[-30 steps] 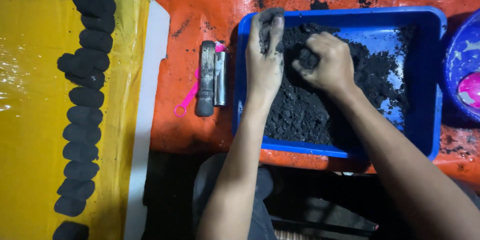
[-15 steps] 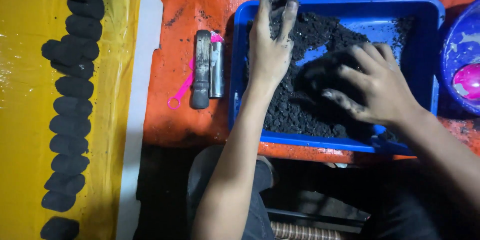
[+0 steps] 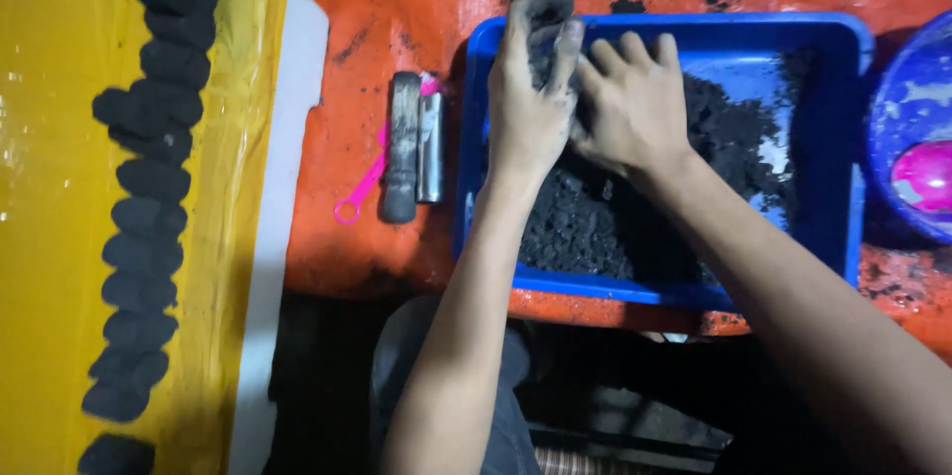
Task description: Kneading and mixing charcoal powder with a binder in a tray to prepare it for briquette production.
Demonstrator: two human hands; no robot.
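Observation:
A blue plastic tray holds a heap of damp black powder. My left hand is at the tray's far left corner, its fingers blackened and curled round a lump of the black mix. My right hand lies beside it, fingers spread and pressed against the same lump. Both forearms reach in from the lower edge of the view.
A grey metal tube mould and a pink plastic stick lie on the orange sheet left of the tray. Several black pressed lumps sit in a row on a yellow sheet. A blue bowl holding something pink stands at the right.
My right hand has moved left from the middle of the tray and joined my left hand at the far left corner, pressing on the lump there.

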